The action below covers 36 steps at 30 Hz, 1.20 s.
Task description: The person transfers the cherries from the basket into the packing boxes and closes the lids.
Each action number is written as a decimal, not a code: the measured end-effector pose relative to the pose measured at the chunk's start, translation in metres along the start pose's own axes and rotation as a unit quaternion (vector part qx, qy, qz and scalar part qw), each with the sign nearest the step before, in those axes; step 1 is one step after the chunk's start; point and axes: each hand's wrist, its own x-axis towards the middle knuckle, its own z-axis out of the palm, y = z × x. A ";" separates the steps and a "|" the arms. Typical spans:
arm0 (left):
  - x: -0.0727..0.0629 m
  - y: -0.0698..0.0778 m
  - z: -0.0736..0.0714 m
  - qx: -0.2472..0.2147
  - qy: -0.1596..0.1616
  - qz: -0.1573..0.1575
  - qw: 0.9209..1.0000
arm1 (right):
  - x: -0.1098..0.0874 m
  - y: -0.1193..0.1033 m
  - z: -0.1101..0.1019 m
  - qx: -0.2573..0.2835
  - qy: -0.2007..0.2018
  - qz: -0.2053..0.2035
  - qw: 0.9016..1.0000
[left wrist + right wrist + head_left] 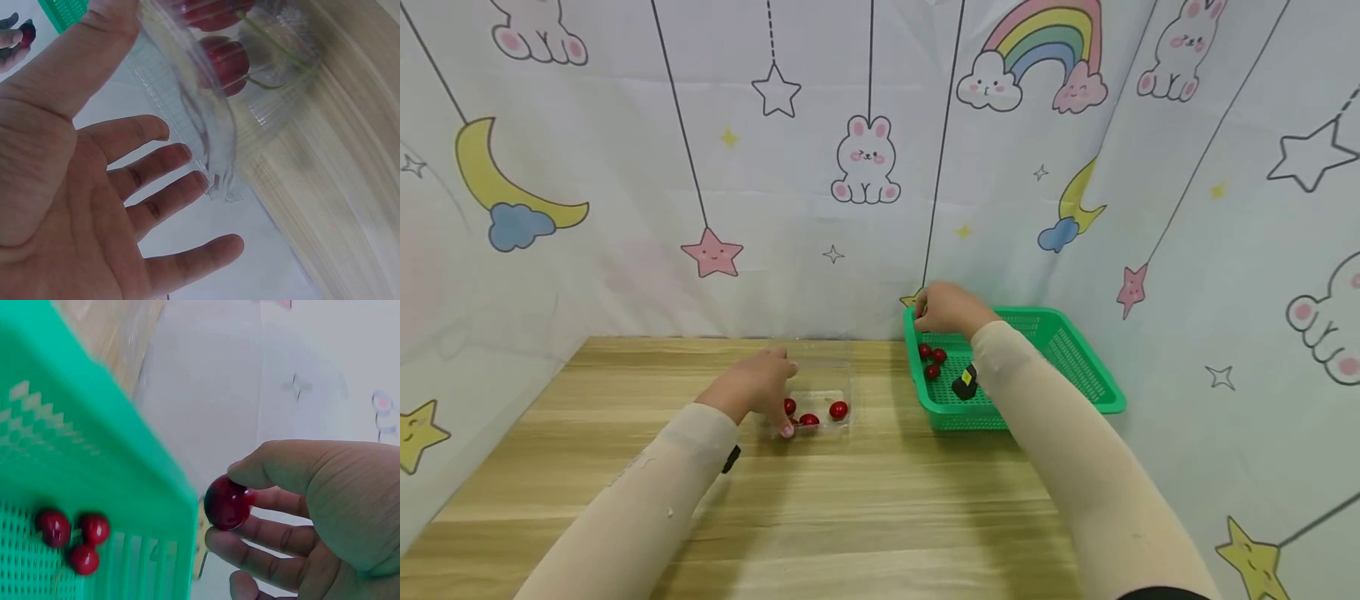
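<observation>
Between the thumb and fingers of my right hand [955,308] a dark red cherry [228,503] is pinched, near the left back corner of the green basket [970,422]. Three cherries [87,559] lie on the basket floor at its left side. My left hand [752,387] is at the left side of a clear plastic box [820,358]. Its thumb [75,69] lies along the box edge, while the other fingers are spread and nearly straight. Inside the box are several red cherries [838,410]; green stems show on some in the left wrist view.
The box and basket stand towards the back of a wooden table [880,508], with a gap between them. A white printed curtain [865,250] hangs behind and at both sides. A black piece with a yellow mark [966,382] shows by the right wrist.
</observation>
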 end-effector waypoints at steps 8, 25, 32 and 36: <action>0.001 0.000 0.000 0.002 0.010 0.009 1.000 | -0.002 -0.042 0.017 0.012 0.027 -0.063 0.998; 0.003 -0.002 0.002 0.001 0.006 0.005 1.000 | 0.005 -0.103 0.075 -0.047 -0.013 -0.179 0.983; 0.004 -0.004 0.003 0.000 0.004 0.006 1.000 | 0.014 -0.112 0.096 -0.073 -0.041 -0.164 0.983; 0.006 -0.004 0.004 0.008 0.003 0.005 1.000 | 0.017 -0.114 0.104 -0.072 -0.063 -0.155 0.983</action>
